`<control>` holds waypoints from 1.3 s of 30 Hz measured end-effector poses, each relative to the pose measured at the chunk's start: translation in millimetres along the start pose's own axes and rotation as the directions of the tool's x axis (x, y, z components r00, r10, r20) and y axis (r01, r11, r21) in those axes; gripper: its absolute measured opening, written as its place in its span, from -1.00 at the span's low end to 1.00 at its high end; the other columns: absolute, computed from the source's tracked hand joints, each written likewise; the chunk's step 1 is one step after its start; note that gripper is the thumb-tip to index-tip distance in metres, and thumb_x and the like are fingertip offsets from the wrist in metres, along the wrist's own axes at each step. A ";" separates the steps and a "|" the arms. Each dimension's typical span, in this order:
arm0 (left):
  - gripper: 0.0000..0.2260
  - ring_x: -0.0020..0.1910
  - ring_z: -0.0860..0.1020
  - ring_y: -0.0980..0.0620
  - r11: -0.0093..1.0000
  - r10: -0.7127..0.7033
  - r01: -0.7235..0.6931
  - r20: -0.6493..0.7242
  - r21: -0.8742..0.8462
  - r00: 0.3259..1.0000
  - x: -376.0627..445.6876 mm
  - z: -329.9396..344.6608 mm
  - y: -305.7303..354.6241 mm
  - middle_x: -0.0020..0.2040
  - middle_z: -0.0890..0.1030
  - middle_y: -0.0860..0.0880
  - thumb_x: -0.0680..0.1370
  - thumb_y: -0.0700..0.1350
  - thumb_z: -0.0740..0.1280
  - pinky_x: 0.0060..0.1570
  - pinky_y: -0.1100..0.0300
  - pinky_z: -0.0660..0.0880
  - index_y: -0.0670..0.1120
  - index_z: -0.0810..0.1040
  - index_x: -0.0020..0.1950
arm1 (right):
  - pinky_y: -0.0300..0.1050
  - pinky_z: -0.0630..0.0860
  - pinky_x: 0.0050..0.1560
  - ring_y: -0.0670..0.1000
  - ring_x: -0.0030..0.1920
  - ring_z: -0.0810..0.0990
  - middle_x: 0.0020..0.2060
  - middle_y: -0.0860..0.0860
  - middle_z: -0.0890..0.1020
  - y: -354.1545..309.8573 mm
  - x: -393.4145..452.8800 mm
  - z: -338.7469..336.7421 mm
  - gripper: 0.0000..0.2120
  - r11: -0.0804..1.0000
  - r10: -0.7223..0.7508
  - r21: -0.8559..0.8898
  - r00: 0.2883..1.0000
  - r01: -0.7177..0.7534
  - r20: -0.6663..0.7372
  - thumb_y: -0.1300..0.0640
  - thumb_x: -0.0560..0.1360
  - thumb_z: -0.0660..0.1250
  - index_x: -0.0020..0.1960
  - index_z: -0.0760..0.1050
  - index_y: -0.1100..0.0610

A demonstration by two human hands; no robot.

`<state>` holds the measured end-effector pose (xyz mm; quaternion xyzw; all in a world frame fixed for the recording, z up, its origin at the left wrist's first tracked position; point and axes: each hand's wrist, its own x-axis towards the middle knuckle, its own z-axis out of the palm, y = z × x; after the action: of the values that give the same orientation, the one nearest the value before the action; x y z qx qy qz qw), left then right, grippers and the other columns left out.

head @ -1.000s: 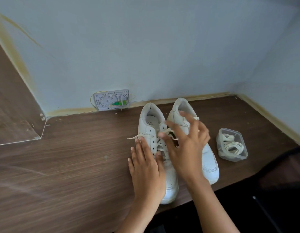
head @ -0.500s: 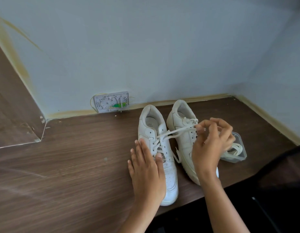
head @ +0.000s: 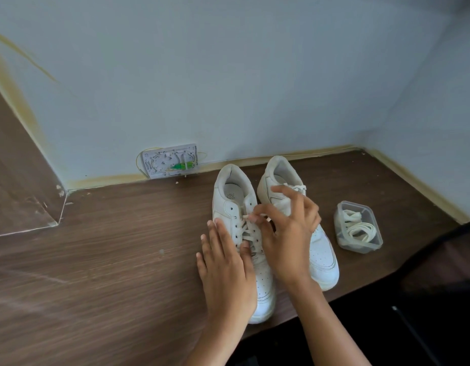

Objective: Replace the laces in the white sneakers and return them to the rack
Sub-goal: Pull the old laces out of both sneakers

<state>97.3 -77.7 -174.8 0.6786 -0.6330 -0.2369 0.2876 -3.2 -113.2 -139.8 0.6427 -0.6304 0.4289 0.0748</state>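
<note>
Two white sneakers stand side by side on the wooden table (head: 96, 260). Flat-fingered, the left hand (head: 226, 270) presses the left sneaker (head: 244, 228); the right hand (head: 286, 233) pinches its lace (head: 248, 216). Spare laces (head: 359, 229) lie in a plastic box (head: 344, 239) beside the right sneaker (head: 321, 249).

I see left hand (head: 226, 270) flat on the left sneaker (head: 241, 233), fingers straight; right hand (head: 286, 233) pinching its lace (head: 251, 229) at the upper eyelets; right sneaker (head: 302, 225) just beside; clear tub (head: 359, 227) of laces near, on wood tabletop (head: 109, 260).
</note>
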 end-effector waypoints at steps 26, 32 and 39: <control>-0.69 0.57 0.09 -0.21 0.846 0.475 -0.407 -0.142 0.345 0.868 53.7 -27.1 -19.2 0.57 0.24 -0.06 0.64 0.14 0.06 0.47 -0.33 0.00 0.19 0.57 0.19 | -0.34 -0.23 0.47 -0.31 0.46 -0.34 0.48 -0.20 -0.23 -19.8 -55.9 -16.8 -0.22 0.968 0.089 0.147 0.829 -0.202 0.552 -0.14 0.63 0.16 0.54 -0.32 0.08; -0.59 0.58 -0.07 -0.15 0.887 0.429 -0.442 -0.120 -0.129 0.895 68.7 -16.1 -25.5 0.59 0.15 0.04 0.55 0.25 0.10 0.47 -0.26 -0.18 0.11 0.67 0.08 | -0.40 -0.44 0.33 -0.23 0.39 -0.54 0.48 -0.06 -0.44 -15.5 -52.8 -23.6 -0.11 0.991 0.042 0.069 0.758 -0.115 0.651 -0.29 0.58 0.10 0.42 -0.53 0.06; -0.89 0.51 0.20 -0.02 0.786 0.409 -0.506 -0.314 -0.356 0.857 66.6 -32.6 -14.9 0.43 0.43 0.12 0.45 0.13 0.34 0.50 -0.14 0.07 0.23 0.66 -0.12 | -0.33 -0.39 0.40 -0.27 0.37 -0.52 0.45 -0.08 -0.43 -19.9 -57.0 -18.4 0.03 0.990 0.063 0.065 0.798 -0.127 0.600 -0.31 0.51 0.23 0.44 -0.53 0.08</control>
<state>136.1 -140.6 -158.7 0.4460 -0.6760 -0.2154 0.5456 15.1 -55.1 -156.2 0.7152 -0.6309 0.2400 -0.1813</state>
